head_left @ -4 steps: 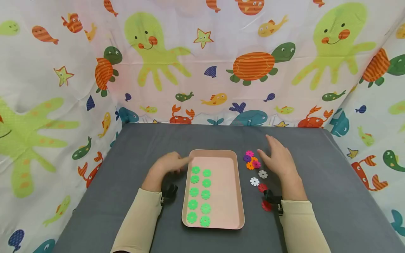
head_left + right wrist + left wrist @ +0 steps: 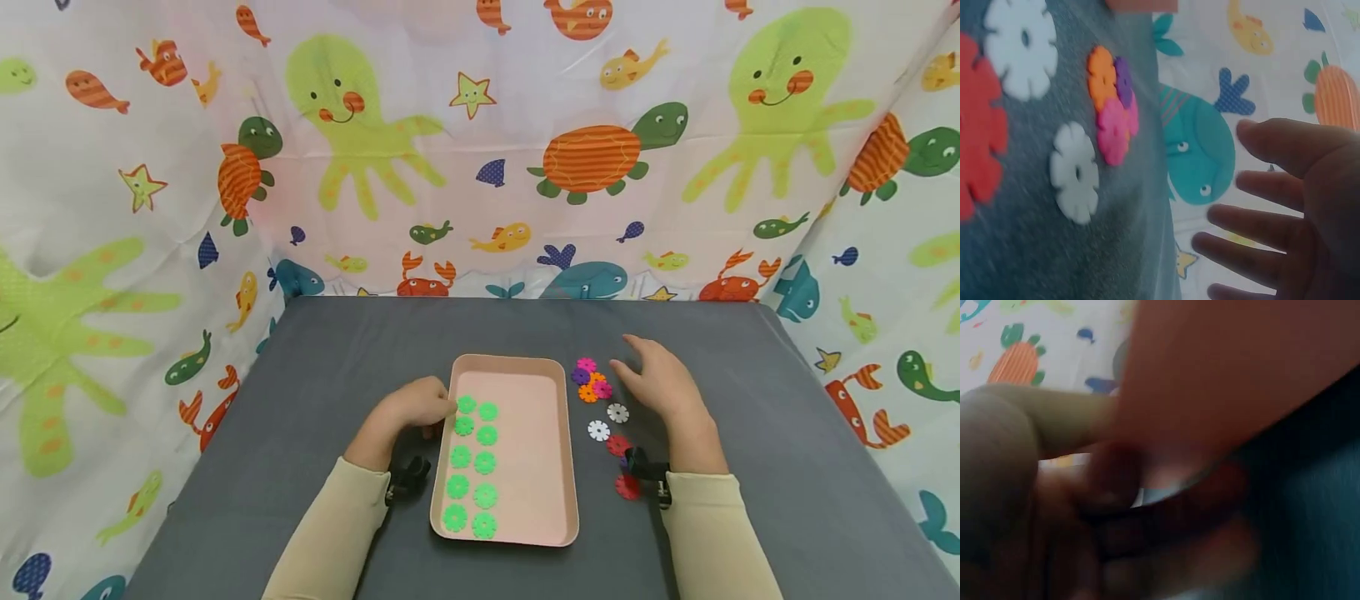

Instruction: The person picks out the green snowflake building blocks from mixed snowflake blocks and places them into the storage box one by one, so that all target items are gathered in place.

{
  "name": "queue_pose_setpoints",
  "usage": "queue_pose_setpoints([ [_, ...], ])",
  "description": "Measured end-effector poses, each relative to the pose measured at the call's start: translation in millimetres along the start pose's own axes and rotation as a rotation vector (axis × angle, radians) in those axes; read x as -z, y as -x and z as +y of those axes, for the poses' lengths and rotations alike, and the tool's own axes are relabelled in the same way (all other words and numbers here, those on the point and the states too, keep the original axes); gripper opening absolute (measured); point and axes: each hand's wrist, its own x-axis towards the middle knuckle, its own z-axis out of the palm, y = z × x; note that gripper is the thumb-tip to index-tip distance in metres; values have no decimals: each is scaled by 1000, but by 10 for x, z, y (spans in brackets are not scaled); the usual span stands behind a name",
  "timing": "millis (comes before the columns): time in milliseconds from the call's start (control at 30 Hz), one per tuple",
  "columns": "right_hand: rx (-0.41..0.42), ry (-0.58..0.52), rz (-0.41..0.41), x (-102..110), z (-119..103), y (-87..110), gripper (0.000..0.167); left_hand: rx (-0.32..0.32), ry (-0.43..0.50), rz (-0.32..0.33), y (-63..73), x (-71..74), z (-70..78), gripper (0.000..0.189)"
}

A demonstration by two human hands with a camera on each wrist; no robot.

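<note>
A shallow pink tray [image 2: 528, 450] lies on the table with several green flower-shaped discs [image 2: 484, 462] in two columns along its left side. My left hand [image 2: 412, 407] grips the tray's left rim near the upper corner. In the left wrist view, the thumb [image 2: 1054, 422] lies on one side of the tray [image 2: 1229, 375] and the fingers are curled at the other, dark and blurred. Right of the tray, my right hand [image 2: 663, 385] hovers with fingers spread and holds nothing. Beside it are white discs [image 2: 1075, 172], red discs [image 2: 618, 445] and a cluster of pink, orange and purple discs [image 2: 1113, 128].
The grey table [image 2: 360, 342] reaches back to a white curtain [image 2: 465, 50] printed with sea animals, which also runs along both sides. Black camera mounts [image 2: 408, 477] sit on both wrists, and the right one partly covers the red discs.
My left hand has moved from the tray's upper left corner down onto its left rim, its pointing index finger now drawn in. The right hand has come slightly nearer. The head view has shifted a little.
</note>
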Motion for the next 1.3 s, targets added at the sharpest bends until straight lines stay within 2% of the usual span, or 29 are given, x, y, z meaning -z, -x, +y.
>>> queue_pose_setpoints([
  [67,-5,-1,-23,29,13,4,64,-53,59,99,-18,-6,145,54],
  [167,-20,-8,-37,76,24,11,62,-133,112,343,-61,34,469,52],
  [233,-33,-18,-39,101,35,13,60,-243,92,518,-90,43,728,48],
  [300,-24,-30,-38,118,45,15,57,-411,14,670,-122,13,972,43],
  [367,-9,-52,-42,131,43,27,52,-617,-127,804,-141,-37,1182,38],
  [433,13,-78,-50,135,39,39,48,-812,-309,924,-162,-92,1333,33],
  [500,29,-114,-60,138,23,54,46,-967,-458,1010,-184,-141,1423,28],
  [567,35,-143,-65,140,5,69,45,-1065,-537,1078,-218,-164,1438,25],
  [633,35,-157,-66,140,-4,78,45,-1098,-509,1128,-257,-159,1372,26],
  [667,36,-162,-65,142,-5,84,45,-1079,-453,1154,-272,-143,1317,26],
  [733,34,-169,-60,152,-4,96,46,-989,-277,1185,-300,-73,1158,29],
  [767,25,-171,-58,157,7,103,46,-917,-167,1191,-307,-27,1061,31],
  [867,5,-174,-47,183,57,134,46,-593,141,1142,-348,109,712,38],
  [933,-10,-167,-45,201,98,159,47,-404,258,1078,-378,154,475,40],
  [967,-14,-163,-49,200,111,165,47,-335,287,1049,-386,156,359,40],
  [1000,-16,-158,-51,200,116,169,47,-292,309,1027,-394,143,267,41],
  [1033,-16,-153,-53,198,120,171,47,-295,319,1022,-398,116,204,41],
  [1067,-14,-150,-56,195,124,170,47,-335,315,1042,-405,82,172,41],
  [1133,-13,-147,-60,185,119,161,47,-515,272,1112,-419,9,198,40],
  [1200,-8,-143,-55,169,114,142,46,-761,172,1188,-406,-48,331,43],
  [1300,0,-139,-56,157,103,112,45,-1148,-78,1268,-344,-91,607,45],
])
